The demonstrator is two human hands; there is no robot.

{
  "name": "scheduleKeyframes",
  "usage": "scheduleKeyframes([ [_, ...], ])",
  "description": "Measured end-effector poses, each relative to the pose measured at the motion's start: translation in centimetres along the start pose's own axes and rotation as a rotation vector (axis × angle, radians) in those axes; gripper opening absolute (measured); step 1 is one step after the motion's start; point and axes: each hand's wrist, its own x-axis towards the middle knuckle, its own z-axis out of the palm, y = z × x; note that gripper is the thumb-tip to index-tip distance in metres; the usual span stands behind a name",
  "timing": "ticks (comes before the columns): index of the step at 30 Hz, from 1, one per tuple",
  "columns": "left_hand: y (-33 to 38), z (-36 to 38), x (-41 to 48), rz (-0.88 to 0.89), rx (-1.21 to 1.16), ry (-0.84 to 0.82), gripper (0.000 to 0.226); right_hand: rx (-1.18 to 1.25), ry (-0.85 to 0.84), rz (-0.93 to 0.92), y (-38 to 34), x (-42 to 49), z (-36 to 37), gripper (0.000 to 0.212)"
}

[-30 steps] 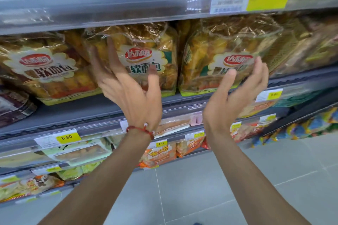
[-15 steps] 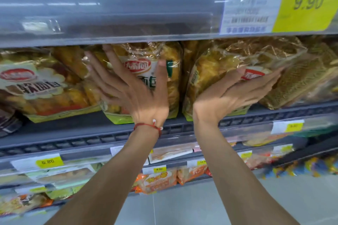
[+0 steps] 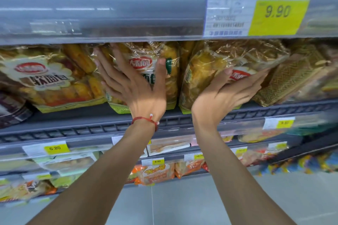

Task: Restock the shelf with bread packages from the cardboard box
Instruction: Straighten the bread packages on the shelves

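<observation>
Both hands are reaching up to the grey shelf (image 3: 113, 118) that is carrying the bread packages. The left hand (image 3: 133, 86) is lying flat, fingers spread wide, against the front of the middle bread package (image 3: 164, 71), which is standing upright on the shelf; the thumb is pointing up over the printed label. A red string bracelet (image 3: 145, 119) is sitting on the left wrist. The right hand (image 3: 225, 95) is also open, fingers extended and close together, pressing against the lower front of the right bread package (image 3: 215, 62), which is leaning to the right against a gold-patterned package (image 3: 296, 78). Neither hand is gripping anything. A further bread package (image 3: 49, 78) is standing to the left, just beside the middle one. A yellow price tag (image 3: 278, 16) reading 9.90 is hanging on the shelf edge above. The cardboard box is out of view.
</observation>
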Motion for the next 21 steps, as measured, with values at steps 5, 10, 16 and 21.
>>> scheduleKeyframes([
  [5,-1.2,-3.2,-0.5,0.024,-0.026,-0.037,0.091,-0.059,-0.195,0.077,-0.3,-2.4,-4.7,0.071],
  [10,-4.7,-8.2,-1.1,0.009,-0.101,-0.2,0.06,-0.066,-0.402,0.043,-1.1,-8.6,-8.2,0.051],
  [16,-11.3,-13.1,2.8,-0.084,-0.082,-0.241,0.043,-0.045,-0.659,-0.063,-5.1,-16.2,-5.8,0.039],
  [21,-15.1,-16.2,8.2,-0.146,-0.169,-0.235,0.073,-0.025,-0.826,-0.195,-9.2,-20.5,-1.7,0.038],
])
